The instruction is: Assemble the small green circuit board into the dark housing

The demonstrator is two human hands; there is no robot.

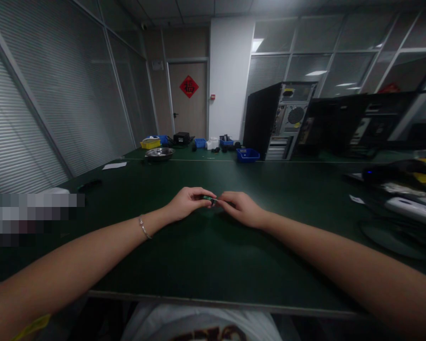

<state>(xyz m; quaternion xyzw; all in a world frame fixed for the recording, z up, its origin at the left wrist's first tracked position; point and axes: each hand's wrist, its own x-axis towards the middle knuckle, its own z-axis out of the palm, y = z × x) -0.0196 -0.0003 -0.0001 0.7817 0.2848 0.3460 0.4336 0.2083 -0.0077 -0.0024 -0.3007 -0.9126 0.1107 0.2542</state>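
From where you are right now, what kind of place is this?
It looks like an office workshop, maybe for electronics. A black computer tower stands on the long green table, small blue and yellow bins sit toward its far side, and glass walls with blinds run alongside.

Smooth green tabletop (213, 255), faintly glossy; shiny metal bowl (159, 154); blue plastic-looking bin (247, 155)

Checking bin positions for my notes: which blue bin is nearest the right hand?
The blue bin beside the foot of the large computer tower. It sits closer to the right hand than the blue bins farther back.
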